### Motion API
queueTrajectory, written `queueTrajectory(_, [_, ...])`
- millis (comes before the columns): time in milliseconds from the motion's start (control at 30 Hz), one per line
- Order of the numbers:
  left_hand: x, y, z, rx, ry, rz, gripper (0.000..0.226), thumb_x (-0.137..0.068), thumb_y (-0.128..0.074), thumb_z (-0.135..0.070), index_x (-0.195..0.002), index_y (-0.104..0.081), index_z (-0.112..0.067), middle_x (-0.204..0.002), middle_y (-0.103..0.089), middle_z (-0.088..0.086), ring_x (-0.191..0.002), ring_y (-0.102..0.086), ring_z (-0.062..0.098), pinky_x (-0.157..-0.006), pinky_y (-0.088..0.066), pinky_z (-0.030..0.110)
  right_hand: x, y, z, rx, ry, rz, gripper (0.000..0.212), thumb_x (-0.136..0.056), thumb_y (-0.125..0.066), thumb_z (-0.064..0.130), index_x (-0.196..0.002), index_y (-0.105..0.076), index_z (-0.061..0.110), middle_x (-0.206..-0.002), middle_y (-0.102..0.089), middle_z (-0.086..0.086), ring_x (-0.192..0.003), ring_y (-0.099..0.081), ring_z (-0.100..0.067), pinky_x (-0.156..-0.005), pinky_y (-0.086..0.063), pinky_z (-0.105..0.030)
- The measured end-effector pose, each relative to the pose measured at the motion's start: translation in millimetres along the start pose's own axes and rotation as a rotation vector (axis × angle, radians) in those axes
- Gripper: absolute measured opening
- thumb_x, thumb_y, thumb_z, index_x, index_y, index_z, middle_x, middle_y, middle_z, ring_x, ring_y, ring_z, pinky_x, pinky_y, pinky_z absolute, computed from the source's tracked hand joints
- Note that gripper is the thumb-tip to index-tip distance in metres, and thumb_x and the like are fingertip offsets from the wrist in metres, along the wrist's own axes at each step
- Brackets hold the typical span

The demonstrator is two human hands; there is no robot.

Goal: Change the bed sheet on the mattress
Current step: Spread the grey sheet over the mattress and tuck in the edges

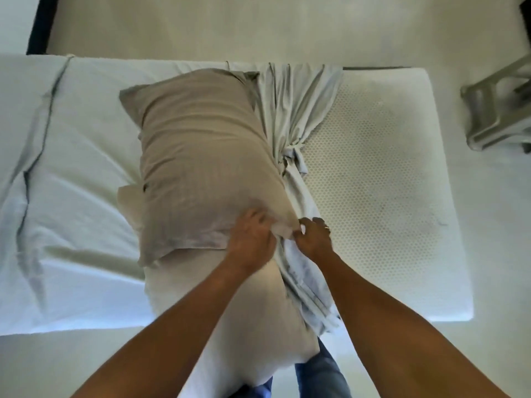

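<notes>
**A:** Head view: where does the sheet [298, 116] lie?

**B:** It's bunched into a long rope across the mattress [379, 173]. It runs away from the right grip [313, 239] to the far edge and back past it over the near edge.

**A:** And the grips?

**B:** The right grip is closed, pinching the sheet. The left grip [253, 237] is just beside it, fingers curled on the pillow [207, 150] corner.

**A:** What does the next move turn on?

**B:** The pillow lies left of both grips, along the rope, seemingly over the sheet's edge. I'd judge the left grip, being nearer, must lift it.
</notes>
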State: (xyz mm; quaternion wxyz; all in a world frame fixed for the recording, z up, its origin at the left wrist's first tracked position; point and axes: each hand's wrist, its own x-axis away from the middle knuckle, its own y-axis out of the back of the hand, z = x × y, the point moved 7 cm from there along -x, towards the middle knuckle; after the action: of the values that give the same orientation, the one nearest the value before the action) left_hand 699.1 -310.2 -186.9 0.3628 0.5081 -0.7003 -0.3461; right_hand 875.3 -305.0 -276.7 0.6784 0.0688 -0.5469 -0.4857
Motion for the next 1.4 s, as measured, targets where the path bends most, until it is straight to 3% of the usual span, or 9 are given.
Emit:
queueTrajectory(167, [20.0,-105.9,-4.2,0.244,0.286,0.348,0.044,-0.087,-0.059,-0.021,-0.130,-0.059,-0.013,-0.126,-0.065,0.010,-0.116,-0.060,0.032,-0.096,-0.047,0.035,-8.8,-19.7,-83.1,0.050,-0.103,0.108,0.030,-0.101,-0.055,0.020,-0.124,-0.067,0.036,-0.170,0.008,-0.007,-0.157,0.001,-0.032,-0.121,-0.022,-0.050])
queueTrajectory(367, [-2.8,-177.7,38.8,0.425,0.710,0.307,0.071,-0.083,-0.077,-0.030,-0.139,-0.044,-0.001,-0.136,-0.057,0.012,-0.129,-0.054,0.029,-0.106,-0.044,0.039,-14.0,-33.0,-136.3,-0.242,-0.004,0.029,0.038,-0.093,-0.070,0.020,-0.128,-0.062,0.006,-0.132,-0.059,-0.011,-0.123,-0.058,-0.029,-0.096,-0.039,-0.021])
queueTrajectory(567, [-9.5,-236.4,-2.3,0.604,1.054,0.113,0.140,-0.055,-0.089,-0.064,-0.157,-0.010,-0.010,-0.154,-0.031,0.020,-0.132,-0.046,0.043,-0.102,-0.050,0.050,16.3,43.7,-269.6,-0.616,-0.258,-0.400,0.026,-0.090,-0.069,0.018,-0.116,-0.069,0.013,-0.122,-0.067,-0.007,-0.115,-0.061,-0.025,-0.094,-0.043,-0.027])
queueTrajectory(833, [-20.4,-312.8,-200.8,0.360,0.573,0.311,0.093,-0.079,-0.084,-0.037,-0.153,-0.032,-0.013,-0.145,-0.043,0.013,-0.129,-0.051,0.031,-0.100,-0.040,0.031,39.4,116.8,-418.4,-0.543,-0.350,-0.307,0.037,-0.081,-0.066,0.026,-0.107,-0.060,0.001,-0.100,-0.057,-0.008,-0.090,-0.059,-0.025,-0.073,-0.045,-0.032])
queueTrajectory(933, [-5.0,-357.3,-288.9,0.674,0.435,0.715,0.067,-0.084,-0.077,-0.022,-0.144,-0.050,-0.011,-0.133,-0.060,0.009,-0.125,-0.057,0.023,-0.101,-0.042,0.025,40.3,145.7,-424.0,-0.476,-0.330,-0.264,0.075,-0.092,-0.067,0.025,-0.153,-0.030,0.004,-0.136,-0.045,-0.005,-0.123,-0.051,-0.026,-0.102,-0.041,-0.041])
queueTrajectory(1133, [24.3,-380.6,-372.8,0.835,0.370,1.446,0.036,-0.098,-0.063,-0.034,-0.132,-0.066,-0.020,-0.141,-0.061,0.005,-0.125,-0.061,0.027,-0.106,-0.049,0.045,-14.4,197.0,-376.9,-0.074,-0.010,-0.139,0.069,-0.094,-0.065,0.025,-0.153,-0.036,0.004,-0.163,-0.025,-0.004,-0.140,-0.042,-0.033,-0.111,-0.035,-0.037])
queueTrajectory(1233, [-8.9,-367.2,-341.1,0.732,0.438,1.207,0.037,-0.100,-0.059,-0.035,-0.121,-0.070,-0.007,-0.126,-0.069,0.014,-0.113,-0.067,0.037,-0.102,-0.050,0.045,-54.7,201.6,-337.0,0.029,0.139,-0.059,0.048,-0.090,-0.070,0.028,-0.136,-0.059,0.020,-0.156,-0.034,-0.006,-0.139,-0.043,-0.031,-0.110,-0.037,-0.037])
queueTrajectory(1333, [-63.0,-338.3,-262.0,0.262,0.447,0.474,0.026,-0.096,-0.060,-0.028,-0.115,-0.069,-0.012,-0.117,-0.069,0.010,-0.113,-0.064,0.032,-0.094,-0.048,0.032,-97.8,180.6,-297.4,0.046,0.252,0.122,0.036,-0.086,-0.075,0.039,-0.121,-0.068,0.036,-0.155,-0.036,-0.008,-0.148,-0.032,-0.028,-0.121,-0.029,-0.041])
queueTrajectory(1400, [-71.8,-332.2,-229.0,0.355,0.561,0.268,0.035,-0.092,-0.065,-0.028,-0.124,-0.059,-0.014,-0.118,-0.066,0.007,-0.114,-0.062,0.028,-0.092,-0.044,0.029,-111.6,156.8,-288.1,0.109,0.251,0.259,0.041,-0.086,-0.074,0.046,-0.126,-0.065,0.037,-0.158,-0.027,-0.008,-0.153,-0.014,-0.033,-0.125,-0.017,-0.049])
